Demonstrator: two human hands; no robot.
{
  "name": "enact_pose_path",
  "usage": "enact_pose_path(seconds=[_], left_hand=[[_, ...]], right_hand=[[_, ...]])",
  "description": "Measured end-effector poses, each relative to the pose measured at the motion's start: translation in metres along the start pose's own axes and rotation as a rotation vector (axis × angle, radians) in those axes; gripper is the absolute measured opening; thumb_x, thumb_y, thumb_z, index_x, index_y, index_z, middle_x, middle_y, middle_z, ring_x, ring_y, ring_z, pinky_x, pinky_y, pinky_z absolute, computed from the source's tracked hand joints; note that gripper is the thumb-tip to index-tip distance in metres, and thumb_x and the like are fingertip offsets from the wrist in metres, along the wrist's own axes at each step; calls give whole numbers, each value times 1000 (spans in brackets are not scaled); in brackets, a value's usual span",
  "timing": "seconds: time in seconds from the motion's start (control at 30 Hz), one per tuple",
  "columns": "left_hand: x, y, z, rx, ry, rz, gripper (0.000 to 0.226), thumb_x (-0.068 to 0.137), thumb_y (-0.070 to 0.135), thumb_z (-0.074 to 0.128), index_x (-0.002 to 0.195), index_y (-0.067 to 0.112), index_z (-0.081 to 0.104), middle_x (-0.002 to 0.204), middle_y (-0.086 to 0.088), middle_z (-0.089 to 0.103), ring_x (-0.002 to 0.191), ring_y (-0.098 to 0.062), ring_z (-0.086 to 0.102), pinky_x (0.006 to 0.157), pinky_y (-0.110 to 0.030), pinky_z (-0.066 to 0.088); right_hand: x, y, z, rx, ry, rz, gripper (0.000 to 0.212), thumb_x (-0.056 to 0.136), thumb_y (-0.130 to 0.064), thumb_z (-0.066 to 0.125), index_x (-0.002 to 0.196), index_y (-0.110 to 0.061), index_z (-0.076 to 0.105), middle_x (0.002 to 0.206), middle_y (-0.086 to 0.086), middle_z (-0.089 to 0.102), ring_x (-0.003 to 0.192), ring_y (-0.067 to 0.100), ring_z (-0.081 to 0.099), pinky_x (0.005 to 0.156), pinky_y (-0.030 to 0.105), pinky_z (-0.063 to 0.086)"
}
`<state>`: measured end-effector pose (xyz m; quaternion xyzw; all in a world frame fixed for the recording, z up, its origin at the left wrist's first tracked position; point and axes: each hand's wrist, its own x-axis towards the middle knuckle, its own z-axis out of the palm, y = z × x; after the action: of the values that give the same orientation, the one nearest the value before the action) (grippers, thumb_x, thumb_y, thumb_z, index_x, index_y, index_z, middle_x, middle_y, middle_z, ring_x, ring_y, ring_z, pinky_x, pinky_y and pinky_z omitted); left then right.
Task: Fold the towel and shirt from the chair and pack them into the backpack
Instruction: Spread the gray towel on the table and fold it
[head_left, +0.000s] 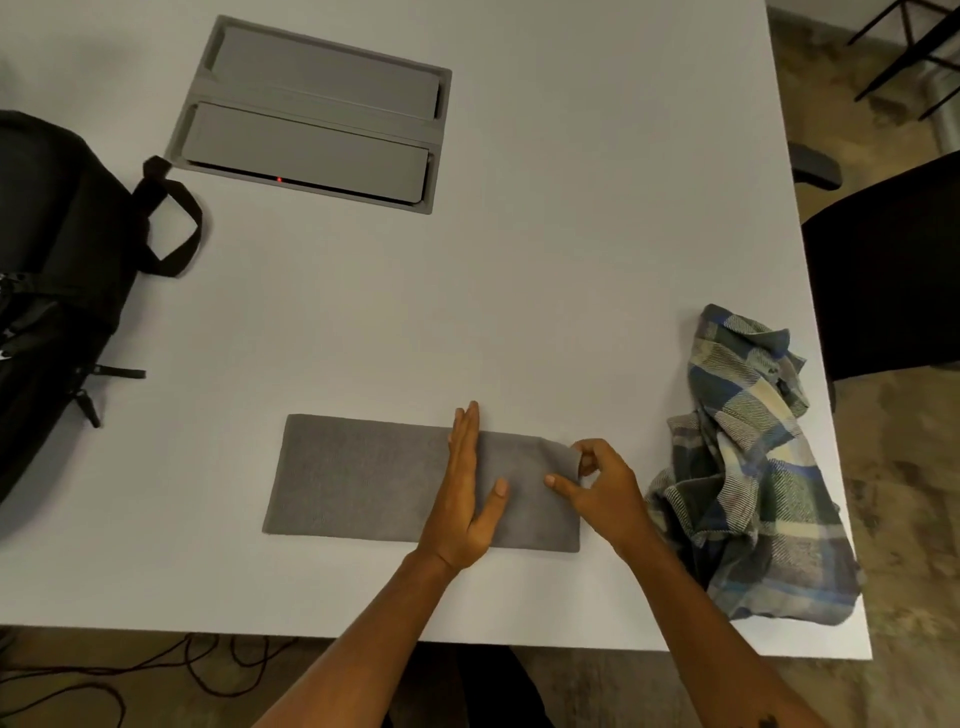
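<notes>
A grey towel (358, 478), folded into a long rectangle, lies flat on the white table (519, 286) near its front edge. My left hand (467, 488) rests edge-on across the towel's middle, fingers straight and together. My right hand (602, 488) pinches the towel's far right corner, which is lifted slightly off the table. A crumpled plaid shirt (748, 478) in blue, green and cream lies at the table's right edge, hanging a little over it. A black backpack (52, 291) lies on the table's left side, with its handle loop pointing toward the middle.
A grey cable hatch (311, 114) with two lids is set into the table at the back. A black chair (893, 270) stands off the right edge. Dark cables (130, 675) lie on the floor under the front edge.
</notes>
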<state>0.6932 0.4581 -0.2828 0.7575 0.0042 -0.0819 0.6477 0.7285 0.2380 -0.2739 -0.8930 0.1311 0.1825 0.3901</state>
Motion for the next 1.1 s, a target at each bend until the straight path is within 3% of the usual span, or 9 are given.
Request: enact_pose_path(seconds=[0.1,0.17,0.33,0.53,0.7,0.77,0.87,1.0,1.1], left_hand=[[0,0,0,-14,13,0,79,105,26,48,166,10,1,176,2,2,163,-20,-5,132,-53,6],[-1,0,-1,-6,25,11,76,105,27,47,166,9,5,176,1,5,163,-22,-3,131,-57,8],[-9,14,-5,-42,44,28,71,104,20,50,165,9,15,175,2,15,162,-23,8,130,-52,17],[-29,48,-37,-296,-28,-99,59,109,24,40,164,12,21,170,4,31,157,-14,28,129,-40,25],[-37,71,-95,-518,66,-267,81,96,64,58,162,25,32,154,0,56,144,-20,51,118,-36,43],[-37,67,-119,-482,140,-298,68,97,50,67,157,33,41,147,4,62,138,-17,57,113,-35,49],[-39,54,-152,-412,178,-295,63,100,19,68,154,41,44,149,11,59,137,-12,57,113,-40,50],[-43,37,-187,-299,315,-318,59,98,16,72,150,35,52,147,14,60,132,-7,60,113,-38,49],[-44,20,-202,-176,398,-381,53,97,16,72,144,35,57,132,11,69,116,-6,68,104,-42,57]], right_hand=[[-6,-7,0,55,-12,57,35,81,-38,86,91,-13,64,89,6,67,82,19,63,74,37,57],[-9,-13,-1,53,1,75,31,88,-34,81,93,-10,64,91,5,68,83,22,65,72,36,58],[-23,-50,-2,-11,41,3,25,94,-39,74,103,-23,57,95,-8,67,86,14,68,73,35,61],[-53,-146,22,216,14,-17,28,92,-34,78,107,-35,55,94,-7,68,76,14,73,58,39,64],[-69,-214,63,423,-208,4,27,98,-43,69,115,-23,63,95,-1,73,76,18,77,61,46,66],[-70,-225,76,503,-262,10,28,103,-45,58,115,-21,68,97,4,74,85,22,77,69,48,66],[-67,-225,82,611,-201,32,29,107,-38,52,112,-17,72,93,10,74,84,27,77,73,45,66],[-66,-206,84,588,24,62,14,104,-28,62,101,-20,74,84,5,74,76,29,74,70,40,64],[-68,-186,95,498,89,83,10,102,-27,65,98,-25,74,82,0,74,74,24,74,72,45,65]])
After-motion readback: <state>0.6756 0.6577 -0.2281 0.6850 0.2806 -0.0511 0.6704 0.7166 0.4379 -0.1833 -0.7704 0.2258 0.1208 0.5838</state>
